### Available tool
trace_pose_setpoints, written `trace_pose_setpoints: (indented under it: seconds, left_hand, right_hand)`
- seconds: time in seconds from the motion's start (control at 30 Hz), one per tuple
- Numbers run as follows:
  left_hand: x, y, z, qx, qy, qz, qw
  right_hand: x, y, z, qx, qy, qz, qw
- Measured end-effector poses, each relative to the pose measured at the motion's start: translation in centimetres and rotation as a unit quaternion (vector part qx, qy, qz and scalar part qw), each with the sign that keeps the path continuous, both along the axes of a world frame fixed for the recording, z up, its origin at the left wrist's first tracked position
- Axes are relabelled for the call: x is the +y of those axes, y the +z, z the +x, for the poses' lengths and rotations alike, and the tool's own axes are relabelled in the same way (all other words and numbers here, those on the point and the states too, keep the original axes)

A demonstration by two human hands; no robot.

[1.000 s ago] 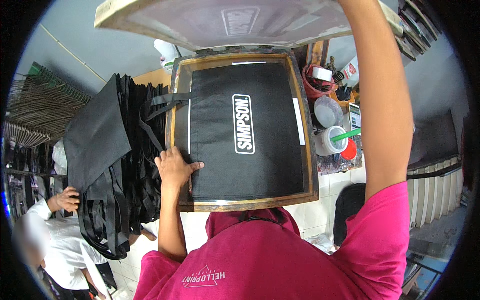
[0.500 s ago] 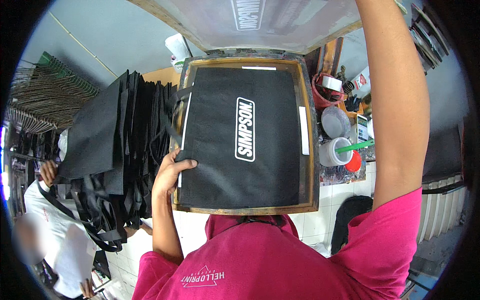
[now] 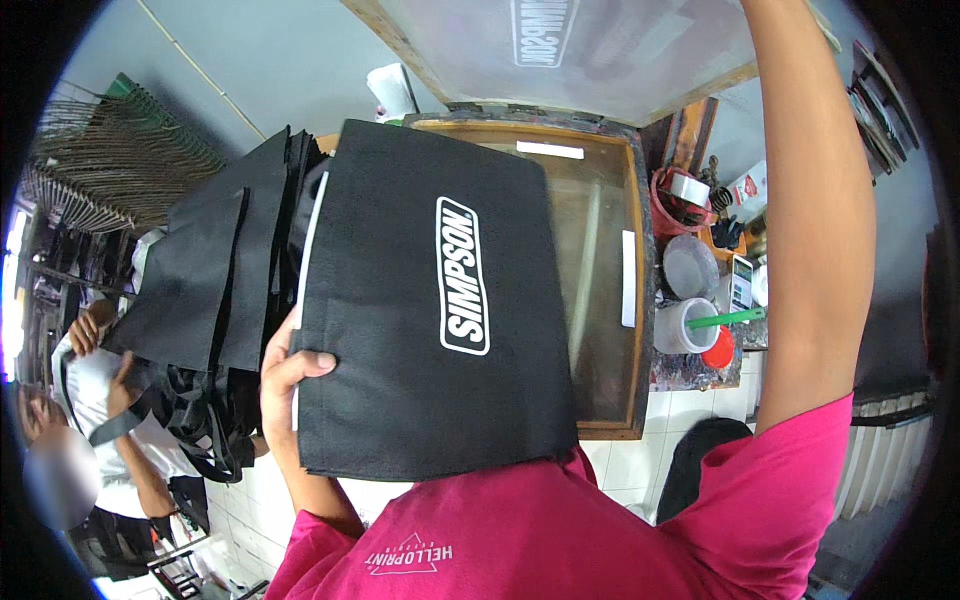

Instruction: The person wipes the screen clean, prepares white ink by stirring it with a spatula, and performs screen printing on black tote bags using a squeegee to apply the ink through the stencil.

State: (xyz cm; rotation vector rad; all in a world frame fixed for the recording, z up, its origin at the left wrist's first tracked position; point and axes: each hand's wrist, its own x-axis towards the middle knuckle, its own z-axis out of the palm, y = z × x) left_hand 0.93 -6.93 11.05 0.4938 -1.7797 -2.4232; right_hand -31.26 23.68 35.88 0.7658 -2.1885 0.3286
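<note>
My left hand (image 3: 285, 372) grips the left edge of a black fabric bag (image 3: 385, 300), thumb on top and the other fingers underneath. A white logo is printed on the bag, and a white strip shows along its left edge. The bag is lifted and slid partly off a wooden-framed glass bed (image 3: 608, 300). Beyond it a screen printing frame (image 3: 655, 60) stands tilted up, showing the same logo mirrored. My right arm (image 3: 815, 220) reaches up along the right side, and its hand lies outside the picture.
Many black bags (image 3: 225, 260) are stacked at left, beside a co-worker's hands (image 3: 88, 328). On the right stand a white tub (image 3: 680, 328) with a green-handled tool, a red lid (image 3: 717, 348), a phone (image 3: 740, 284) and a red bucket (image 3: 668, 205). Wire racks (image 3: 110, 160) stand far left.
My left hand has lifted the bag off the glass bed and drawn it left and nearer, baring the bed's right part. The co-worker's hands have moved beside the stack.
</note>
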Motion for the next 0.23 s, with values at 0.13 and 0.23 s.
trace_pose_setpoints:
  seconds: [0.13,0.23]
  left_hand:
    - [-0.9,1.0,0.7,0.021,0.033,-0.018,0.999]
    - [-3.6,-0.9,1.1,-0.015,0.026,-0.053,0.998]
  right_hand:
    - [0.1,-0.4,0.3,-0.018,0.035,-0.025,0.999]
    - [0.1,-0.1,0.2,-0.023,0.014,0.004,1.000]
